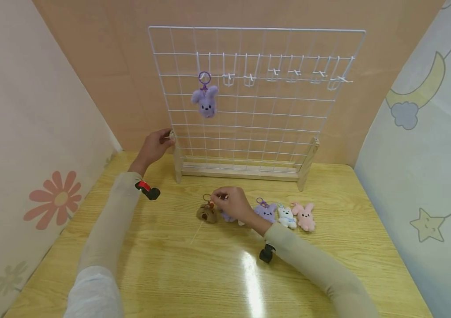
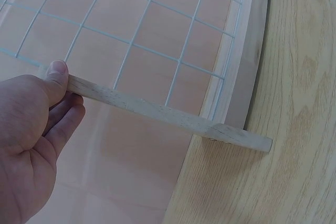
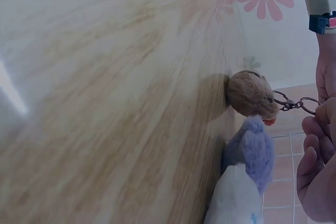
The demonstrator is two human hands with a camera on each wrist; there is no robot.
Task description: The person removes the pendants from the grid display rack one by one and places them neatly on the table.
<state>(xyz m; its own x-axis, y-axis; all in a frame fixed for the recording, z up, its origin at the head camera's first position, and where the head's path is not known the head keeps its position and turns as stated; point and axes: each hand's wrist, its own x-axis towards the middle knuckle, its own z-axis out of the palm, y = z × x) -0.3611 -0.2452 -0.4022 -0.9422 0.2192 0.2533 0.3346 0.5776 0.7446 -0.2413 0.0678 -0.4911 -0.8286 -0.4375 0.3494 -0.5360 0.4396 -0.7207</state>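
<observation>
My left hand (image 1: 155, 146) grips the top of the wooden side post (image 2: 157, 111) of a white wire grid rack, its thumb on the upper face in the left wrist view. With my right hand (image 1: 234, 204) I pinch the metal key ring (image 3: 310, 105) of a brown plush keychain (image 1: 207, 215). The brown plush rests on the table, its ring raised from it. Beside it lies a purple plush (image 3: 257, 153), partly hidden by my right hand in the head view, then a white plush (image 3: 233, 198). A purple bunny keychain (image 1: 208, 106) hangs from the leftmost hook.
Several white hooks (image 1: 250, 79) line the upper grid to the right of the hanging bunny. Right of my right hand lie another purple plush keychain (image 1: 266, 213), a white bear one (image 1: 287, 218) and a pink bunny one (image 1: 306, 218). Decorated walls border the wooden table (image 1: 170, 269).
</observation>
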